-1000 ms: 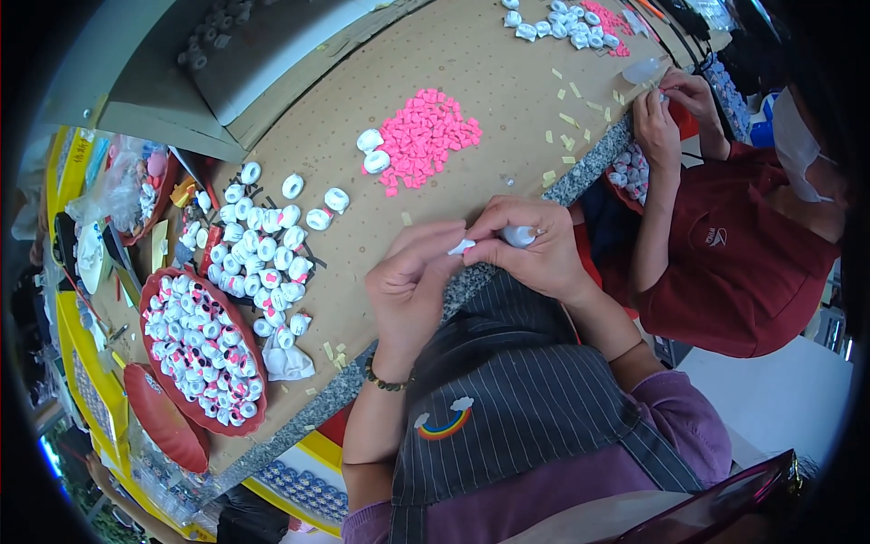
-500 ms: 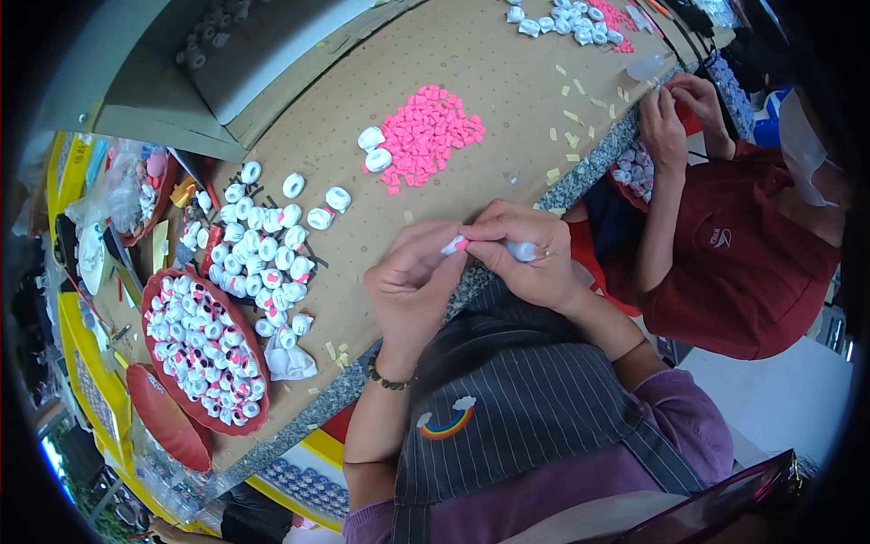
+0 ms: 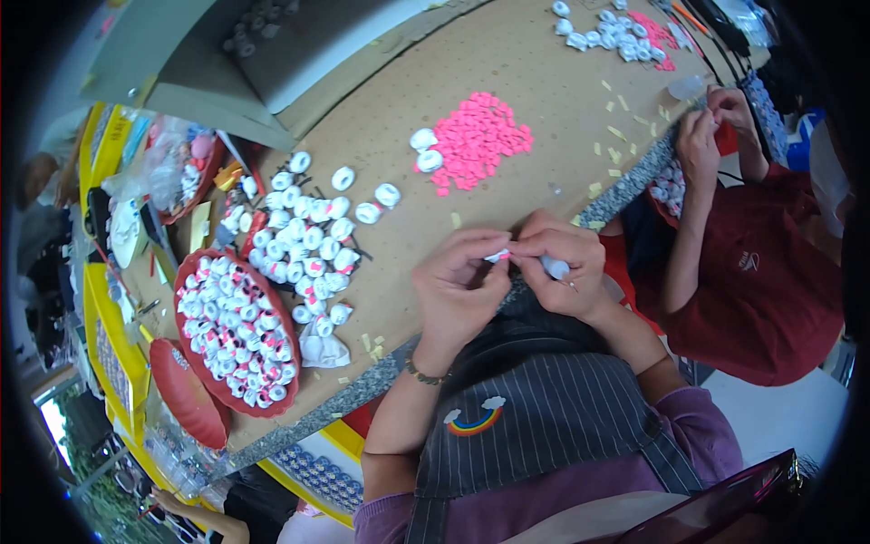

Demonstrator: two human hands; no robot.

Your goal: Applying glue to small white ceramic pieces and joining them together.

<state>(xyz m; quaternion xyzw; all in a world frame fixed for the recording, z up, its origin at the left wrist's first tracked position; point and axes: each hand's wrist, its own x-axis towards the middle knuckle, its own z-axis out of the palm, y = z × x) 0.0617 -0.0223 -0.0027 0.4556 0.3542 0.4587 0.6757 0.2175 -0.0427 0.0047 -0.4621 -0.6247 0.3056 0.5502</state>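
Observation:
My left hand (image 3: 462,281) is closed, with thumb and fingertips pinching a small white piece with a pink part (image 3: 497,257). At the same piece are the fingertips of my right hand (image 3: 566,263), meeting the left ones. A whitish translucent object (image 3: 555,267), shaped like a small bottle, is tucked in the right palm, mostly hidden by fingers. Both hands hover by the table's near edge. Beyond them lies a heap of flat pink pieces (image 3: 480,140), with two white rounded pieces (image 3: 428,160) at its left side.
Many white rounded pieces (image 3: 313,236) are spread at the left. A red scalloped tray (image 3: 292,363) full of white, pink and dark pieces stands nearer, beside another red dish (image 3: 188,399). At the right a co-worker in a maroon shirt (image 3: 752,281) works with both hands (image 3: 702,140).
The whole view has shifted, so table and hands appear farther right. My hands stay together on the small piece, with slight finger changes. The co-worker's hands remain close together.

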